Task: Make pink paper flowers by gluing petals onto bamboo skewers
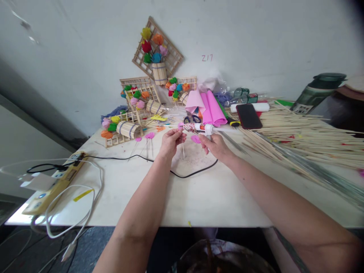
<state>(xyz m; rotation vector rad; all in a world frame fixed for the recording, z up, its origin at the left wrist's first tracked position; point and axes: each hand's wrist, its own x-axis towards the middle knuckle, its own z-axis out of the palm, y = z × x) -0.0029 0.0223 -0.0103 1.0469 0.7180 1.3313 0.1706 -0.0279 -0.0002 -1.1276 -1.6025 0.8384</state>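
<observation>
My left hand [171,141] pinches a pink paper flower [180,124] whose thin stem hangs down below the fingers. My right hand [214,145] is wrapped round the handle of a white hot glue gun [209,129]. The gun lies level, with its stained nozzle end pointing left at the flower, close to or touching it. A clear glue stick [224,130] sticks out of its back. Under the gun, a pink paper petal [195,139] lies near my right fingers. More pink flowers on stems [149,135] lie to the left of my left hand.
A black cord [136,156] crosses the table to a power strip [68,172]. Finished flower-and-stick frames [125,129] stand at the back left. Pink crepe paper [212,108], scissors [192,119], a phone [249,116], thin sticks [301,132] and a dark green bottle [317,93] lie behind and right.
</observation>
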